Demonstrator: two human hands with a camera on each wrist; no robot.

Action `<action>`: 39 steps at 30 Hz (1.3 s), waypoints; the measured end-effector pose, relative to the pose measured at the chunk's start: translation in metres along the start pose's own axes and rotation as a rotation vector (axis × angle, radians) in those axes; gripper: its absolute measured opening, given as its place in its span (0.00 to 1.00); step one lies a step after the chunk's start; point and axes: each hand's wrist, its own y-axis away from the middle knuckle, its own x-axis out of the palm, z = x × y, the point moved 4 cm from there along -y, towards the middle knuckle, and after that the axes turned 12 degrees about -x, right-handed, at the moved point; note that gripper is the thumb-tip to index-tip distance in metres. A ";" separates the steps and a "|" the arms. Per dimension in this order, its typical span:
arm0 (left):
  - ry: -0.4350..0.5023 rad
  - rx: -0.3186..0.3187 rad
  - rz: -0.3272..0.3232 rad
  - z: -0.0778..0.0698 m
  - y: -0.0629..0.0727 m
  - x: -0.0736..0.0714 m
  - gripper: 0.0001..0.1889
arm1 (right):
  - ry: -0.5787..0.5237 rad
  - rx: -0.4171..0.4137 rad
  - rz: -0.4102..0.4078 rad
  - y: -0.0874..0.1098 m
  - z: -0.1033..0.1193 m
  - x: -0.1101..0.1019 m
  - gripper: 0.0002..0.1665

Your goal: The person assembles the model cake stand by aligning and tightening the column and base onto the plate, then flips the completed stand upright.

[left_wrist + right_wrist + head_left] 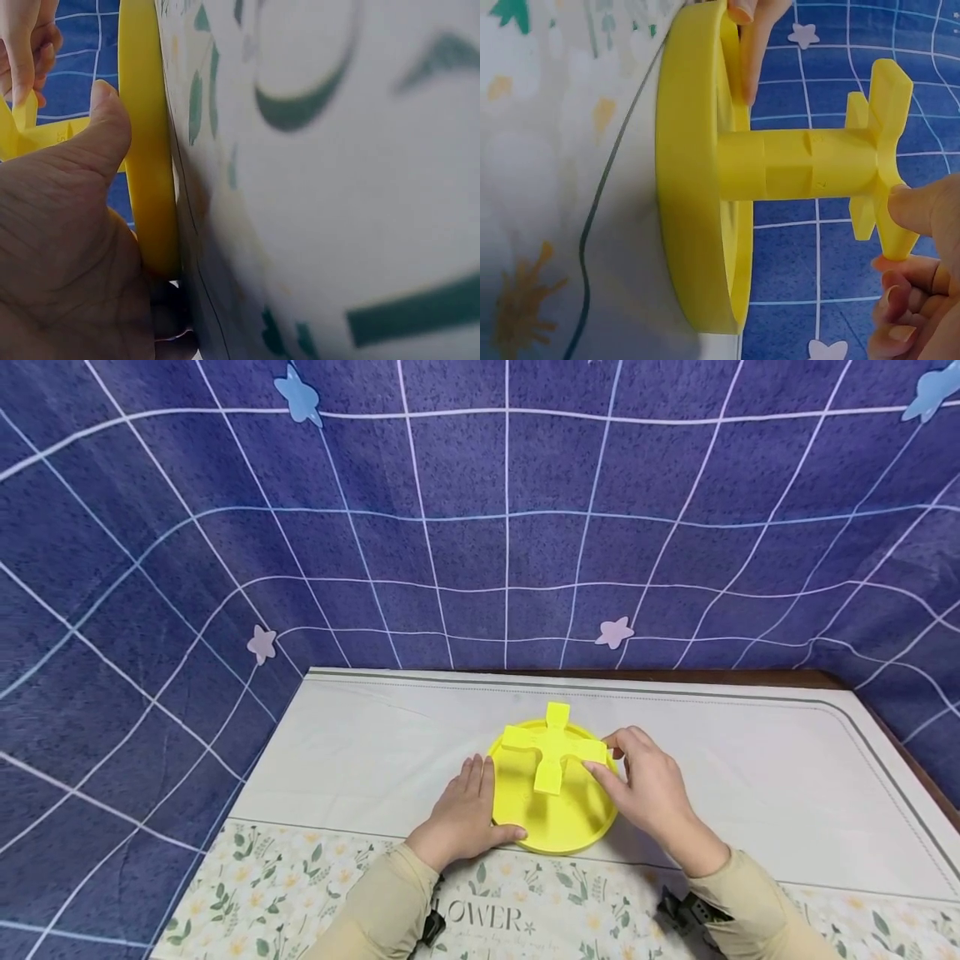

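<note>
A yellow plastic stand has a round, shallow, rimmed base (555, 835) lying on the table. From its middle rises a thick post (787, 165), topped by a four-armed cross (553, 747). My left hand (467, 817) rests against the left side of the base, fingers straight, thumb stretched along the front rim. With thumb and fingers, my right hand (654, 787) pinches the right-hand arm of the cross. In the right wrist view the post stands square to the base. The underside of the base is hidden.
A white tablecloth (375, 752) with a floral, lettered front band (495, 914) covers the table. Behind and to the left hangs a blue grid-patterned curtain (465, 552) with stars. Dark wrist straps (693, 914) show at the sleeves.
</note>
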 end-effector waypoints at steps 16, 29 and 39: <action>0.040 0.001 0.022 0.002 -0.002 0.007 0.58 | 0.010 -0.012 0.004 0.005 -0.001 0.001 0.18; 0.165 0.074 0.035 0.017 -0.001 -0.001 0.60 | -0.049 0.011 0.289 0.025 -0.023 0.005 0.44; 0.142 0.154 -0.074 0.020 -0.005 -0.005 0.59 | -0.156 -0.007 0.501 0.037 -0.034 0.019 0.70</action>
